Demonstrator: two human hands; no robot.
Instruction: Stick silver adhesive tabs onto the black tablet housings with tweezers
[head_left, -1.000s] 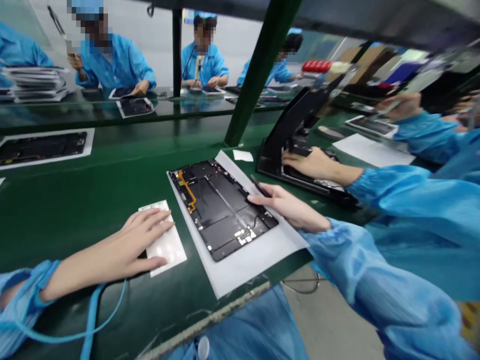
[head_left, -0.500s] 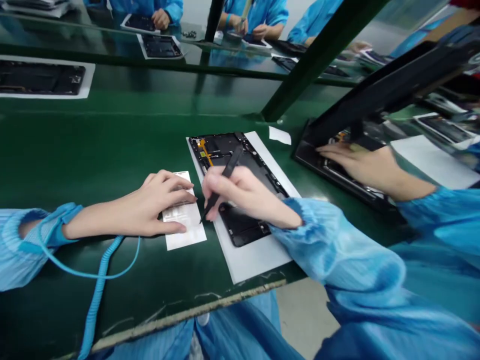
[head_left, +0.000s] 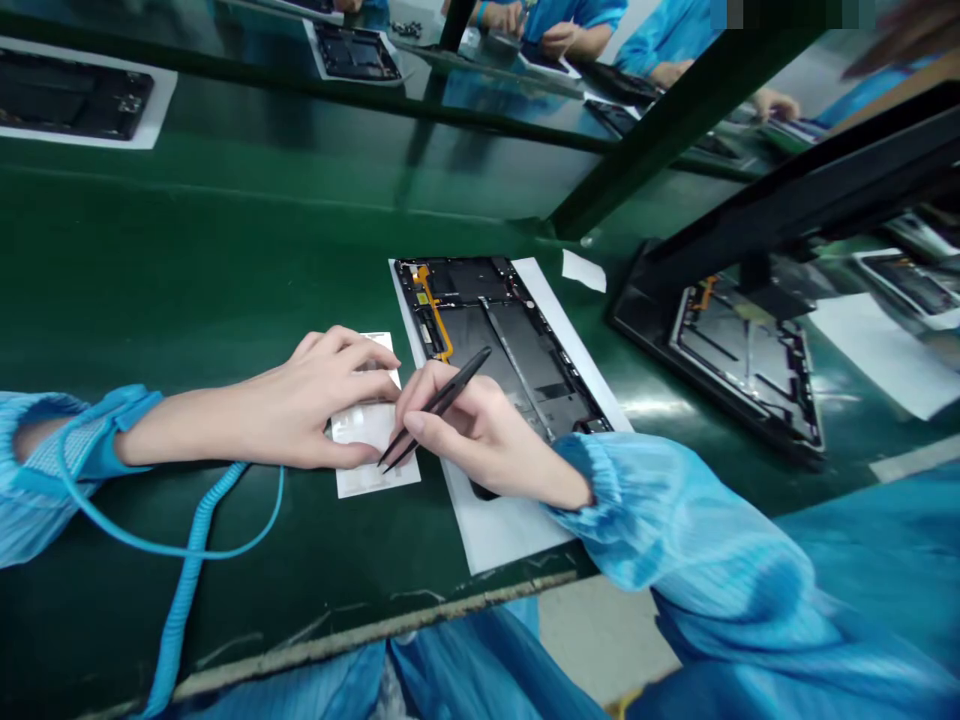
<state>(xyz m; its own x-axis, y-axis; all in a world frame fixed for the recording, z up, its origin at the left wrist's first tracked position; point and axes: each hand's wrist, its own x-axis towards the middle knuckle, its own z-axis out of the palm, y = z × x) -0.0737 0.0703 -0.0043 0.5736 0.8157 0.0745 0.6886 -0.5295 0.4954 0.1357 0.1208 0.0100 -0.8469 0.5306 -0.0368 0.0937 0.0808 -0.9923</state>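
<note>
My left hand (head_left: 330, 400) lies over a small white sheet (head_left: 382, 482) on the green bench, fingers spread and pressing its upper part. Black tweezers (head_left: 452, 385) are gripped in my right hand (head_left: 472, 425), their two tips slightly apart over the sheet's lower right. Clear or pale patches show on the sheet, too small to make out. Under and behind my right wrist is an opened tablet housing (head_left: 510, 320) with an orange flex cable (head_left: 435, 310) along its left side. It rests on a white paper (head_left: 510, 540), and my right hand hides its lower left part.
A black press-like fixture (head_left: 637, 300) holding another tablet housing (head_left: 750, 345) stands to the right. A paper scrap (head_left: 584, 270) lies behind. A coiled blue wrist-strap cord (head_left: 187, 580) hangs at left. Other people work across a green rail (head_left: 300, 85); another housing (head_left: 67, 95) lies far left.
My right hand has shifted slightly down, bringing the tweezer tips onto the white sheet's lower part. The co-worker's hand has left the fixture at right. The view has shifted a little.
</note>
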